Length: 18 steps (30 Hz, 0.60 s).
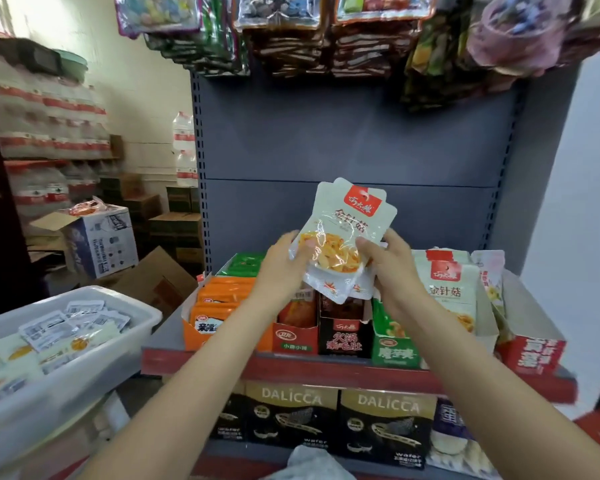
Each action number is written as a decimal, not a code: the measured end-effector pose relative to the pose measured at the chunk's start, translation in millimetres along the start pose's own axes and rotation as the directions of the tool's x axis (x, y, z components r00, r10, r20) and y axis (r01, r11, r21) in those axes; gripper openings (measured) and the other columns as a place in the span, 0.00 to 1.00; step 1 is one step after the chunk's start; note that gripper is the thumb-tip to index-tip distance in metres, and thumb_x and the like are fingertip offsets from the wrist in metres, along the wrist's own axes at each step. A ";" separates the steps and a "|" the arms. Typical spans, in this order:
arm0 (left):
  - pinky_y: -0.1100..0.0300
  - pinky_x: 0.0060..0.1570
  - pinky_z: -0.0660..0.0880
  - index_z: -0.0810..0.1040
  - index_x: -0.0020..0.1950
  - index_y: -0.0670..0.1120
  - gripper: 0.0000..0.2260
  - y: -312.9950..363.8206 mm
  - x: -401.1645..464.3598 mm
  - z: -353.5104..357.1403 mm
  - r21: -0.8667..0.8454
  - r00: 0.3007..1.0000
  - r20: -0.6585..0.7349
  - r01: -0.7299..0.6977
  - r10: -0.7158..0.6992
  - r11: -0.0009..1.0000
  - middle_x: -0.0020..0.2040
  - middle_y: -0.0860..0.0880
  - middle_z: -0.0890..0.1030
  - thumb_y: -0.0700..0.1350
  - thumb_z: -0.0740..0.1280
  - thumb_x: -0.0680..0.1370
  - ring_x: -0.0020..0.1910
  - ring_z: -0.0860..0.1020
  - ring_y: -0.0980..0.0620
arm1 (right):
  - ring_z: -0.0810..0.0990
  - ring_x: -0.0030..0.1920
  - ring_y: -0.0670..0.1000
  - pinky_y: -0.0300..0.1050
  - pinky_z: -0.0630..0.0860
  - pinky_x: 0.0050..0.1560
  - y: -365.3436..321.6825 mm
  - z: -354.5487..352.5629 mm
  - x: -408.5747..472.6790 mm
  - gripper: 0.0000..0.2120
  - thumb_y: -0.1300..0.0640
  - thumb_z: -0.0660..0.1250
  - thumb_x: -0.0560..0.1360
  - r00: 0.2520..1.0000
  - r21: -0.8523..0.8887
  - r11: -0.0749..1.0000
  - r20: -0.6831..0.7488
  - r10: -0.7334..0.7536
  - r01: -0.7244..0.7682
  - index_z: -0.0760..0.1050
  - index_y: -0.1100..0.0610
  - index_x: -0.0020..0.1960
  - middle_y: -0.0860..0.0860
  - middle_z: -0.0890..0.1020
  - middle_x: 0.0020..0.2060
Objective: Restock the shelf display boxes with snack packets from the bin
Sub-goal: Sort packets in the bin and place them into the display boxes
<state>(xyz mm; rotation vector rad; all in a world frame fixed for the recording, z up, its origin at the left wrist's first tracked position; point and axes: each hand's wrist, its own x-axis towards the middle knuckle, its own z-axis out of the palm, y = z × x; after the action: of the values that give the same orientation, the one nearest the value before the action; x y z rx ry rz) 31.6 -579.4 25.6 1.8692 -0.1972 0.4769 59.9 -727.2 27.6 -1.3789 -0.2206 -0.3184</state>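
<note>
Pale snack packets (343,237) are being held upright above shelf display boxes (347,327); more are lying in the white bin (84,341).

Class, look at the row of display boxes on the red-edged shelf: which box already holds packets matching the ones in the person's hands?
The white display box second from the right end. Its upright pale packets carry the same red logo as the held packets; the other boxes hold different packets.

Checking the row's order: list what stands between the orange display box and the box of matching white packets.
In the head view, three boxes stand between the orange display box and the white-packet box: a red one, a black one, a green one.
</note>
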 end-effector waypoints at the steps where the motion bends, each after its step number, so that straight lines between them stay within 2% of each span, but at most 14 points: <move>1: 0.63 0.59 0.64 0.70 0.68 0.45 0.16 9.0 0.3 6.9 0.038 0.998 0.066 -0.017 0.014 0.999 0.60 0.51 0.74 0.48 0.56 0.82 0.63 0.70 0.54 | 0.82 0.50 0.51 0.44 0.79 0.43 -4.8 -9.8 1.9 0.11 0.63 0.60 0.79 0.999 -0.005 1.000 -0.032 -0.010 0.010 0.73 0.57 0.60 0.51 0.82 0.54; 3: 0.61 0.50 0.66 0.77 0.54 0.45 0.13 19.9 5.9 27.7 0.133 0.980 0.186 -0.096 0.070 0.986 0.47 0.52 0.74 0.46 0.54 0.83 0.49 0.72 0.55 | 0.81 0.49 0.51 0.45 0.79 0.45 -13.6 -32.7 7.4 0.09 0.62 0.58 0.80 0.991 -0.041 0.998 -0.122 -0.053 0.049 0.72 0.57 0.59 0.52 0.81 0.54; 4: 0.59 0.43 0.65 0.76 0.44 0.44 0.12 23.2 10.3 40.8 0.160 0.969 0.230 -0.131 0.092 0.978 0.40 0.51 0.72 0.44 0.56 0.82 0.40 0.70 0.54 | 0.81 0.49 0.51 0.45 0.79 0.46 -17.5 -45.9 10.1 0.08 0.61 0.57 0.80 0.983 -0.087 0.993 -0.160 -0.092 0.079 0.72 0.56 0.57 0.52 0.81 0.54; 5: 0.59 0.40 0.63 0.74 0.39 0.42 0.12 25.4 15.1 54.1 0.160 0.960 0.261 -0.146 0.101 0.976 0.37 0.50 0.70 0.44 0.59 0.81 0.37 0.68 0.53 | 0.81 0.49 0.51 0.44 0.78 0.45 -20.8 -60.0 11.8 0.07 0.59 0.57 0.80 0.974 -0.149 0.983 -0.183 -0.133 0.107 0.71 0.56 0.56 0.52 0.81 0.53; 7: 0.58 0.40 0.64 0.73 0.41 0.41 0.09 29.5 25.1 81.0 0.142 0.943 0.325 -0.126 0.074 0.982 0.38 0.46 0.70 0.44 0.65 0.78 0.38 0.69 0.52 | 0.80 0.48 0.50 0.44 0.77 0.43 -25.7 -88.5 13.4 0.06 0.57 0.58 0.80 0.961 -0.260 0.955 -0.196 -0.195 0.140 0.71 0.55 0.55 0.52 0.81 0.52; 9: 0.56 0.40 0.69 0.72 0.45 0.40 0.06 36.0 29.9 106.5 0.105 0.924 0.380 -0.087 0.041 0.991 0.38 0.43 0.73 0.41 0.68 0.76 0.38 0.72 0.51 | 0.81 0.50 0.52 0.50 0.79 0.47 -28.6 -114.3 14.4 0.06 0.56 0.60 0.80 0.956 -0.313 0.937 -0.192 -0.222 0.155 0.71 0.55 0.55 0.52 0.81 0.52; 11: 0.54 0.41 0.75 0.70 0.54 0.40 0.12 40.5 31.0 130.0 0.085 0.919 0.394 -0.073 0.034 0.994 0.42 0.43 0.77 0.37 0.69 0.74 0.39 0.76 0.48 | 0.81 0.49 0.53 0.51 0.79 0.48 -28.5 -135.5 14.9 0.05 0.57 0.61 0.79 0.955 -0.339 0.926 -0.178 -0.238 0.168 0.72 0.56 0.54 0.51 0.81 0.48; 13: 0.61 0.39 0.76 0.66 0.56 0.45 0.17 41.9 32.3 148.8 0.067 0.930 0.360 -0.099 0.068 0.993 0.45 0.49 0.78 0.36 0.70 0.73 0.41 0.77 0.53 | 0.82 0.46 0.51 0.50 0.79 0.46 -24.0 -151.6 16.4 0.02 0.57 0.62 0.79 0.958 -0.345 0.922 -0.155 -0.242 0.177 0.73 0.53 0.49 0.48 0.82 0.45; 15: 0.71 0.32 0.71 0.66 0.54 0.47 0.16 40.6 34.9 162.4 0.050 0.956 0.270 -0.133 0.115 0.990 0.45 0.54 0.76 0.38 0.71 0.74 0.40 0.76 0.58 | 0.83 0.44 0.49 0.48 0.79 0.46 -17.1 -161.9 18.0 0.04 0.55 0.63 0.79 0.962 -0.365 0.915 -0.135 -0.236 0.174 0.73 0.49 0.46 0.46 0.83 0.43; 16: 0.71 0.31 0.69 0.67 0.53 0.47 0.15 38.2 36.7 167.8 0.058 0.966 0.221 -0.150 0.133 0.987 0.45 0.54 0.76 0.38 0.70 0.74 0.41 0.76 0.57 | 0.83 0.45 0.48 0.49 0.79 0.47 -12.0 -166.7 19.9 0.04 0.54 0.63 0.79 0.966 -0.373 0.914 -0.134 -0.222 0.158 0.74 0.48 0.45 0.46 0.83 0.43; 18: 0.67 0.36 0.70 0.69 0.52 0.47 0.12 30.9 40.0 175.6 0.117 0.973 0.170 -0.178 0.157 0.977 0.49 0.51 0.78 0.39 0.70 0.74 0.46 0.77 0.53 | 0.83 0.46 0.47 0.53 0.79 0.51 -1.4 -175.1 23.9 0.04 0.50 0.65 0.77 0.974 -0.397 0.912 -0.143 -0.177 0.107 0.77 0.44 0.44 0.45 0.84 0.44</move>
<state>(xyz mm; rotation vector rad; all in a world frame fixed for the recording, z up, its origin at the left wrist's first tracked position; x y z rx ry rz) 96.5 -750.1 20.2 2.0313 -0.4440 0.4637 76.2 -901.8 5.4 -1.7187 -0.1142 -0.6298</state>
